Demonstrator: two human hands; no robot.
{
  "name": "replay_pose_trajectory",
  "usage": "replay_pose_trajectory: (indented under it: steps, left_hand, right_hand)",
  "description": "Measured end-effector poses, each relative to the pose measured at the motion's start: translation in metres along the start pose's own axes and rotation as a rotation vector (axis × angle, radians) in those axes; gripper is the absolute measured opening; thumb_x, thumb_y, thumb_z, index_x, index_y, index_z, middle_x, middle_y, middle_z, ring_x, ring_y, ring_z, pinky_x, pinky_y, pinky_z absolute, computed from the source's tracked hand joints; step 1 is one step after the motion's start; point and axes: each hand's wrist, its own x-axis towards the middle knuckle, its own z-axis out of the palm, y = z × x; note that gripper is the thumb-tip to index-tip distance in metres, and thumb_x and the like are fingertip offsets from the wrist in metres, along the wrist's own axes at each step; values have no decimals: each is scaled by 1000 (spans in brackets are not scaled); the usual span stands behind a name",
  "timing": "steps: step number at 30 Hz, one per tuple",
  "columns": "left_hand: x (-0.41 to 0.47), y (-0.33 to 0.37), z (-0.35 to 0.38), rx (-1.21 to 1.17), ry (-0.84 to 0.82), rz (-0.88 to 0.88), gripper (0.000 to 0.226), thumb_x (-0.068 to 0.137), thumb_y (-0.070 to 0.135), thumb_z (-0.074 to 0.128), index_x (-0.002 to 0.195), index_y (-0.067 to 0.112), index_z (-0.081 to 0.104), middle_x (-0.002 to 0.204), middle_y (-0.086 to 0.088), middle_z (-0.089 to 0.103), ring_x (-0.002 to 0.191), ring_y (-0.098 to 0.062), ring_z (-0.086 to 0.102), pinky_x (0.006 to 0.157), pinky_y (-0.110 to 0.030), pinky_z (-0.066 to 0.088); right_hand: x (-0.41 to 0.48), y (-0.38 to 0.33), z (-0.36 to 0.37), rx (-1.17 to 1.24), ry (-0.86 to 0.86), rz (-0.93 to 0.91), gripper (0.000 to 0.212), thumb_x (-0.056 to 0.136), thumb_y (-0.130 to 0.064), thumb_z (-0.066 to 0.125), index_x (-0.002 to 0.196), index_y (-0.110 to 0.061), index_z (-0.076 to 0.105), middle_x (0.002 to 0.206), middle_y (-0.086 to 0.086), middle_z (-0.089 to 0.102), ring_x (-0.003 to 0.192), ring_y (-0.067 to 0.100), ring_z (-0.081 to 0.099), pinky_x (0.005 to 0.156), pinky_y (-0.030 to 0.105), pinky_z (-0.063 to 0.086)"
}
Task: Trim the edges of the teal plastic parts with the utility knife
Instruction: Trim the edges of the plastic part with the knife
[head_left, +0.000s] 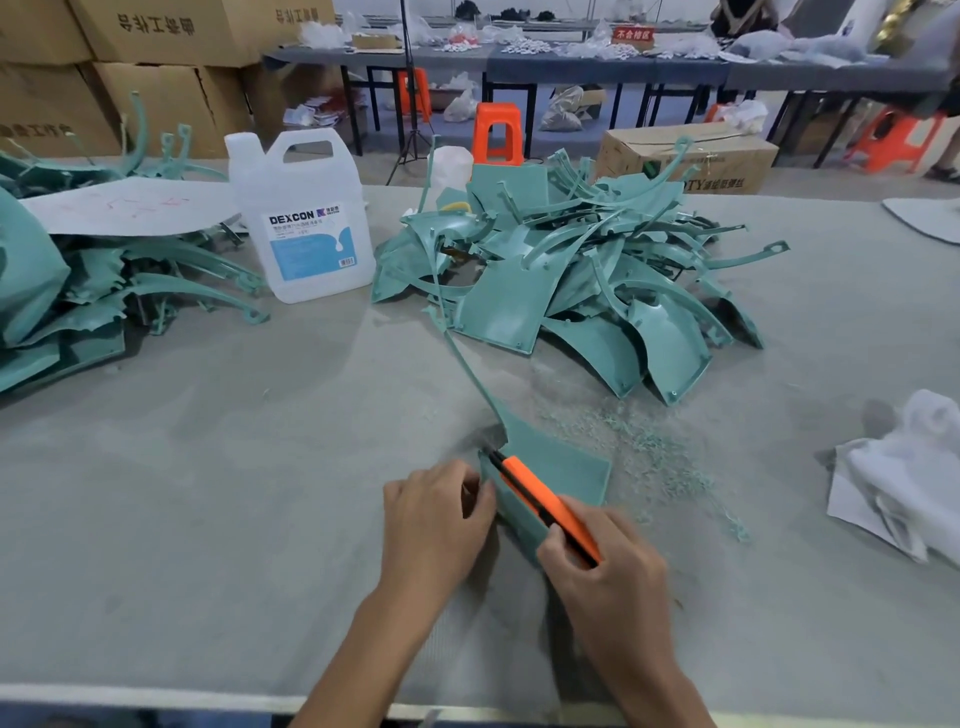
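Lower centre of the frame, on a grey table (208, 493): right hand (608, 566) wrapped round an orange utility knife (540, 493), fingers curled tight on the handle, black tip aimed up-left at the edge of a teal part (561, 457). Left hand (436, 519) just beside it, fingers curled and pinching the part's left edge. Long thin teal stem running from the part up toward a heaped pile of teal parts (571, 275) at centre right. Teal shavings (639, 436) scattered right of the part. Second pile (104, 291) at the left edge, under a sheet of paper (124, 208). White DEXCON jug (306, 228) upright between the piles. Crumpled white wrapping (909, 478) at the right edge. Cardboard boxes (156, 78) upper left, orange stool (496, 132) beyond the table.
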Motion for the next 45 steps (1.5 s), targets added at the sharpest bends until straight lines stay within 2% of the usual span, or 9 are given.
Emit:
replay_pose_trajectory:
  steps: [5, 11, 15, 18, 24, 27, 31, 37, 45]
  left_hand:
    - [-3, -5, 4, -89, 24, 42, 28, 95, 39, 57, 74, 25, 45, 65, 10, 51, 71, -18, 51, 75, -33, 27]
    - [-4, -7, 4, -105, 19, 48, 27, 95, 37, 58, 74, 26, 45, 66, 11, 51, 72, -17, 50, 73, -33, 25]
    - [-6, -9, 3, -144, 27, 48, 28, 95, 35, 58, 73, 27, 43, 65, 12, 48, 70, -14, 46, 73, -31, 22]
    - [-8, -9, 1, -155, 25, 48, 26, 96, 33, 58, 75, 24, 45, 65, 10, 50, 70, -15, 47, 74, -33, 26]
    - [-1, -16, -12, -33, -23, 35, 14, 98, 39, 52, 90, 29, 55, 88, 11, 57, 89, -18, 52, 79, -36, 31]
    - [5, -11, -13, 21, -21, 3, 15, 100, 39, 48, 98, 28, 57, 97, 7, 59, 97, -20, 53, 78, -34, 27]
    - [13, -6, -11, -141, -16, -35, 16, 101, 25, 49, 112, 22, 61, 106, 2, 66, 102, -25, 59, 90, -38, 41]
    - [20, -11, -15, -156, -10, 5, 18, 100, 18, 50, 112, 20, 64, 104, -2, 67, 100, -27, 59, 91, -43, 44]
    - [13, -17, -7, -107, 1, 5, 16, 103, 20, 46, 109, 25, 60, 98, 2, 61, 94, -24, 53, 87, -40, 40]
  right_hand:
    - [3, 3, -2, -12, 56, 45, 27, 79, -36, 60, 101, -29, 74, 82, -11, 61, 76, 7, 55, 72, 6, 37]
    - [4, 4, -1, -24, 9, 54, 21, 82, -32, 65, 100, -30, 75, 81, -12, 64, 68, 8, 59, 68, 25, 48]
    - [5, 6, -3, -3, -7, 58, 24, 83, -34, 63, 103, -34, 75, 82, -14, 64, 79, 0, 61, 70, 7, 43]
    - [7, 6, -2, 24, -28, 90, 21, 84, -32, 66, 102, -30, 76, 80, -16, 66, 77, -3, 60, 65, 9, 44]
    - [12, 11, -14, 36, -70, 83, 25, 83, -17, 76, 102, -33, 76, 85, -21, 67, 83, -4, 60, 72, 3, 40]
    - [19, 17, -25, -19, -136, 58, 28, 82, -16, 77, 102, -35, 75, 86, -16, 67, 77, 5, 61, 72, 10, 42]
    - [31, 20, -36, -31, -189, 6, 29, 82, -16, 76, 103, -37, 75, 81, -15, 64, 73, 5, 60, 66, 17, 43]
    - [37, 21, -36, 28, -206, -4, 33, 82, -16, 75, 102, -42, 74, 87, -20, 65, 77, 4, 62, 65, 11, 42]
    - [27, 20, -26, -31, -153, -4, 33, 82, -13, 75, 106, -36, 75, 82, -16, 63, 73, 6, 59, 70, 24, 45]
